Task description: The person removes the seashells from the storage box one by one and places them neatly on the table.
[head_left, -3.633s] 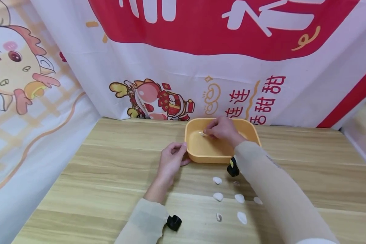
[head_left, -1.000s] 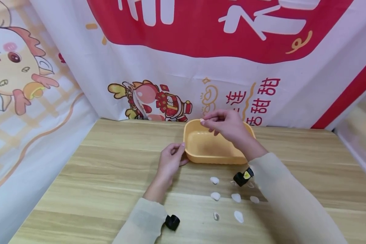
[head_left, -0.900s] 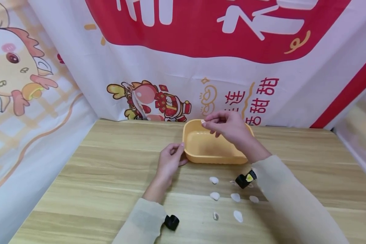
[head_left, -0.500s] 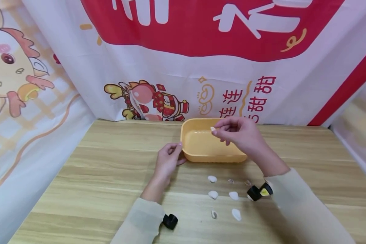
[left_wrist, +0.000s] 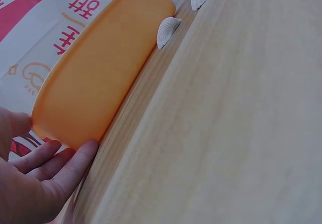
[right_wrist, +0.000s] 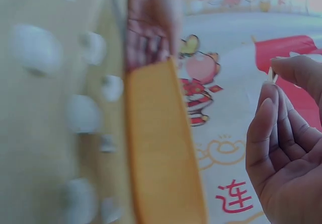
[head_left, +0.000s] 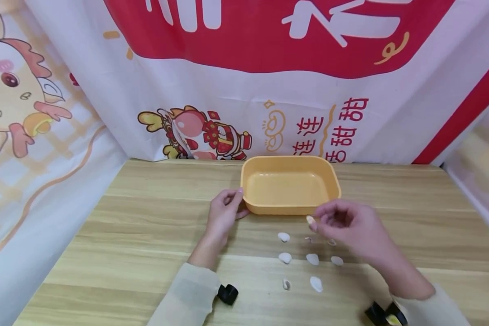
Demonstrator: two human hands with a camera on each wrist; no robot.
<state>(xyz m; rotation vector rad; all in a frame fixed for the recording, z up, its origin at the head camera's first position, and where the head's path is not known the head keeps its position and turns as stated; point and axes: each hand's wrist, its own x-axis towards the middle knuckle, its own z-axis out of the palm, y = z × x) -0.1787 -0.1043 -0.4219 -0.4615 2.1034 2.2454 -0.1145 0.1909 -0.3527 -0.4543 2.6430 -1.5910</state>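
Observation:
A small white seashell [head_left: 310, 220] is pinched between the thumb and index finger of my right hand [head_left: 356, 228], just in front of the yellow plastic box [head_left: 291, 210]; in the right wrist view the shell [right_wrist: 271, 75] appears edge-on. My left hand [head_left: 223, 210] grips the box's left end. In the left wrist view its thumb is at the rim and its fingertips press low on the end wall. No shell shows inside the box. Several white shells, among them a ribbed shell [left_wrist: 168, 32], lie in rough rows on the table in front of it.
The wooden table [head_left: 146, 253] ends at the back against a hanging printed cloth [head_left: 228, 90], with the box close to it. Another cloth [head_left: 36, 194] hangs along the left side. Black wrist cameras sit on both sleeves.
My right hand was inside the box, rose over its back rim with the shell, then came forward and right, out past the front rim. My left hand keeps its place on the box.

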